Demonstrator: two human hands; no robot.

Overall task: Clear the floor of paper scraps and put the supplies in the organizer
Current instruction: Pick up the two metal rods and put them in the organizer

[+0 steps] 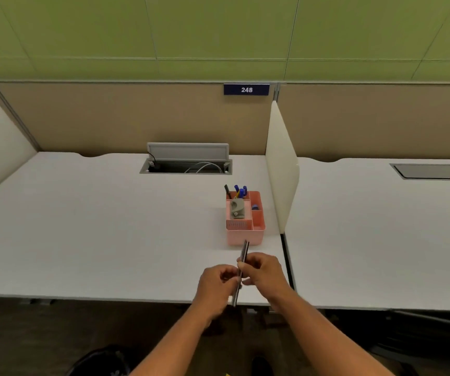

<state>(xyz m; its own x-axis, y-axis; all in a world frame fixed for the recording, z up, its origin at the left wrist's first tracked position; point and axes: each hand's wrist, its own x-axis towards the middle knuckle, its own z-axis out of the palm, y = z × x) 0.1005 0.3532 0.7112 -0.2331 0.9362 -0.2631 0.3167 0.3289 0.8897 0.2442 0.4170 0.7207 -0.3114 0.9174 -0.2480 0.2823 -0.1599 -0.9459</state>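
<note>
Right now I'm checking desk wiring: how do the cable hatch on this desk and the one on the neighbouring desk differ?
The near cable hatch has its grey lid raised, showing white and black cables inside; the neighbouring hatch lies flat, with no cables visible. The near one is fully in view; the other is cut off by the frame edge. Both are rectangular, set into white desktops near the back.

**Camera set-up: one head view**

I have a single wide-angle view, worn on the head, facing forward and down over the white desk point(96, 226). Both hands sit close, low in frame; the partition wall point(110, 118) stands farther off.
</note>
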